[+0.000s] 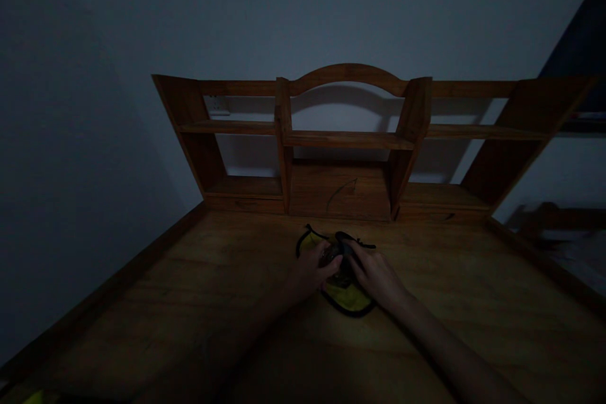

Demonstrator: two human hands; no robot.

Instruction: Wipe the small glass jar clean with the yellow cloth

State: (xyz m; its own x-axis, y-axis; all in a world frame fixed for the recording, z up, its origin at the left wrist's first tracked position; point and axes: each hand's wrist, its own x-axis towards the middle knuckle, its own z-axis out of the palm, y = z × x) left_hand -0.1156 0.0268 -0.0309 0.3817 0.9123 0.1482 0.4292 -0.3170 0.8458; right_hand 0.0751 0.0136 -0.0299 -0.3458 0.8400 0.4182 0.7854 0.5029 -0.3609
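Note:
A yellow-green cloth piece (348, 298) with black edging lies on the wooden desk, with thin black ends sticking out at its top. Over its middle, both of my hands close around a small dark object (337, 259), partly shiny, whose kind I cannot make out in the dim light. My left hand (312, 270) grips it from the left, thumb pointing right. From the right, my right hand (376, 270) has its fingers bent over the dark object's upper edge. My fingers hide much of it and part of the cloth.
Behind the cloth, a wooden shelf unit (350, 139) with several compartments stands at the back of the desk (213, 278), against a pale wall. A wall socket (218, 105) shows through its left part. Raised wooden edges run along both desk sides. Something yellow (34, 398) peeks in at bottom left.

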